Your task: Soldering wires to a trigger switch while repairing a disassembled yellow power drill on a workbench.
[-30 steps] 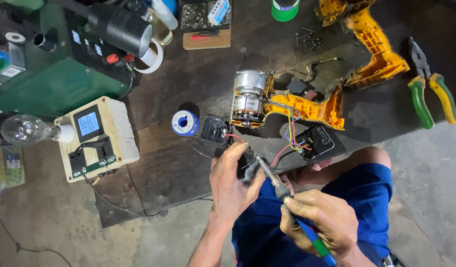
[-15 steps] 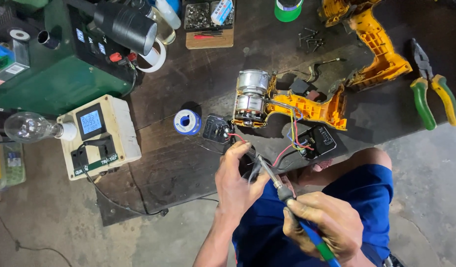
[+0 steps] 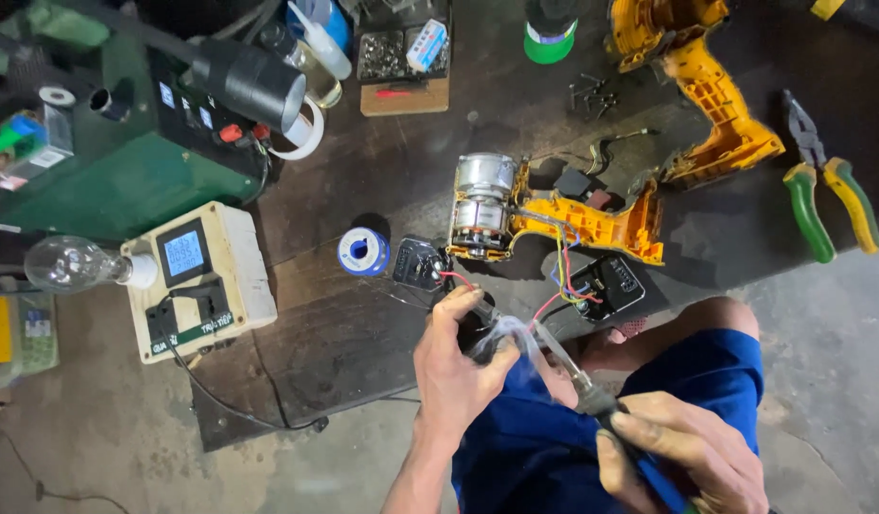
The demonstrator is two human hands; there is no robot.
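- Down low, the right hand [image 3: 682, 447] is closed around a blue-handled soldering iron [image 3: 592, 390].
- Its tip meets a small dark part [image 3: 478, 319] pinched tight in the left hand [image 3: 454, 371], where a little smoke [image 3: 516, 338] curls up.
- This looks like the soldering step; next the hands must hold very steady.
- Red wires [image 3: 554, 300] run up to the open yellow drill [image 3: 554, 214] on the table [image 3: 401, 162].
- A solder spool [image 3: 363, 251] sits just beside.

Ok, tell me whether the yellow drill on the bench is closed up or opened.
Opened: the yellow drill lies with its motor and coloured wires exposed.
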